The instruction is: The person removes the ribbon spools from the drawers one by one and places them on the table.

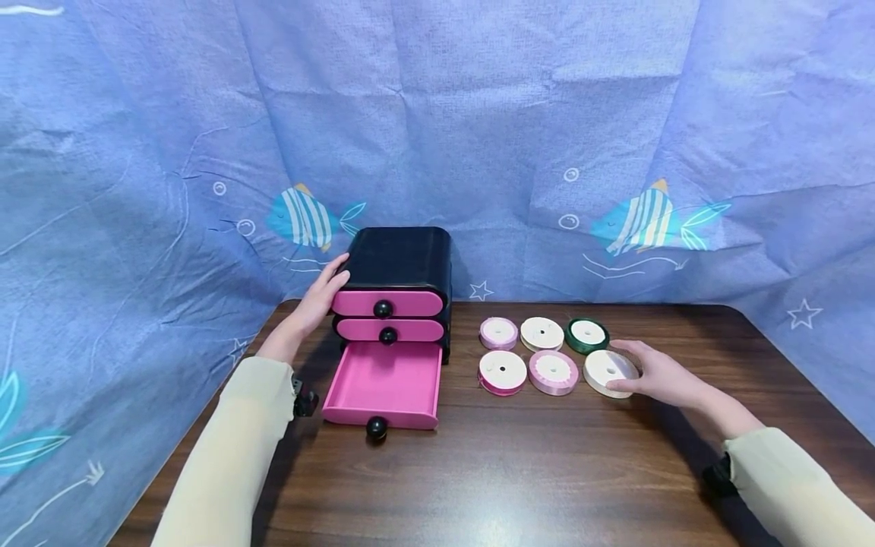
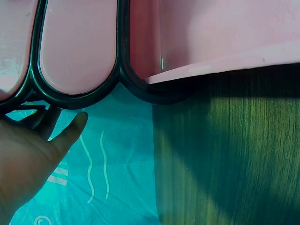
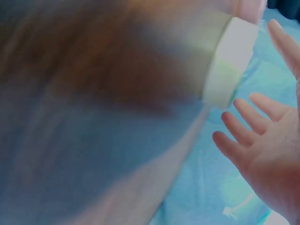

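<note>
A black cabinet [image 1: 399, 258] with pink drawers stands at the left of the table. Its bottom drawer [image 1: 390, 380] is pulled out, with nothing inside. My left hand [image 1: 316, 304] rests against the cabinet's upper left side, fingers extended; the left wrist view shows the hand [image 2: 28, 159] beside the black frame. At the right, my right hand [image 1: 663, 377] is at a white ribbon spool [image 1: 604, 368], thumb and fingers spread about it. In the right wrist view these fingers [image 3: 244, 129] are fairly straight, close to the spool [image 3: 232, 63]; contact is hard to tell.
Left of that spool are pink [image 1: 554, 372], magenta-edged [image 1: 502, 371], lilac [image 1: 499, 333], cream [image 1: 542, 334] and green [image 1: 587, 335] ribbon spools, in two rows. A blue fish-print cloth [image 1: 492, 152] hangs behind the wooden table [image 1: 519, 463].
</note>
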Demonstrator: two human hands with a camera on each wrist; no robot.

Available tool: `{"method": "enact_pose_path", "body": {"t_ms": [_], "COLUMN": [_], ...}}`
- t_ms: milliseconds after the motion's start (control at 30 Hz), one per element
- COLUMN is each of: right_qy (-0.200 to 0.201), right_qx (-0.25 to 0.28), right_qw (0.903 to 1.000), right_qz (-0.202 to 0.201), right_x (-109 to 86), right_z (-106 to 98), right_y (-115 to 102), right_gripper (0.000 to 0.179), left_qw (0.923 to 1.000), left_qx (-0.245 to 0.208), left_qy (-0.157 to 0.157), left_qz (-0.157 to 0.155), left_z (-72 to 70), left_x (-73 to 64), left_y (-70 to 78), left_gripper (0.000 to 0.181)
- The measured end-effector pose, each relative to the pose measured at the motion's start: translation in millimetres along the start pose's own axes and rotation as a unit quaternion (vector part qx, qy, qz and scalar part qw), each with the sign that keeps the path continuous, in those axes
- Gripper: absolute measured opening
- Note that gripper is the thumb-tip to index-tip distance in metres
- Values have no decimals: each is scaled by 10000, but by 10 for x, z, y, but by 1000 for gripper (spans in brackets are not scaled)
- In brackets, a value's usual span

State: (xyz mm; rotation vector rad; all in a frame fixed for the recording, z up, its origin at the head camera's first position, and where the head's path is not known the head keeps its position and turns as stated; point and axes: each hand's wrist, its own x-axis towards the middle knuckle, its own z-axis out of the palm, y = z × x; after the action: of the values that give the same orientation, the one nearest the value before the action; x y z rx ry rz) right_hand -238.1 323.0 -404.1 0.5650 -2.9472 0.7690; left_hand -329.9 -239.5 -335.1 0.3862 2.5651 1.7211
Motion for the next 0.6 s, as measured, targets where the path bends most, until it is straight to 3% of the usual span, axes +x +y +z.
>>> {"method": "enact_pose_path", "body": {"t_ms": [100, 267, 467, 600], "right_qy": [173, 524, 670, 513], "right_qx": [290, 922, 911, 942], "right_qw": [9994, 9938, 9902, 9905], "right_qz": [-51, -342, -820, -862], "right_x": [-21, -3, 72, 113], "right_z": [-67, -75, 60, 140], "right_y": [-109, -362, -674, -864], "right_gripper": [75, 67, 58, 57], "left_qw": [10000, 9997, 9997, 9997], "left_qx": [-54, -226, -168, -146], "left_qy": [-19, -95, -142, -133], "left_qz": [-28, -63, -144, -145], "left_z": [7, 35, 53, 55], "left_x": [-17, -119, -193, -188], "left_y": [33, 222, 333, 334], "left_gripper": [63, 62, 62, 62]}}
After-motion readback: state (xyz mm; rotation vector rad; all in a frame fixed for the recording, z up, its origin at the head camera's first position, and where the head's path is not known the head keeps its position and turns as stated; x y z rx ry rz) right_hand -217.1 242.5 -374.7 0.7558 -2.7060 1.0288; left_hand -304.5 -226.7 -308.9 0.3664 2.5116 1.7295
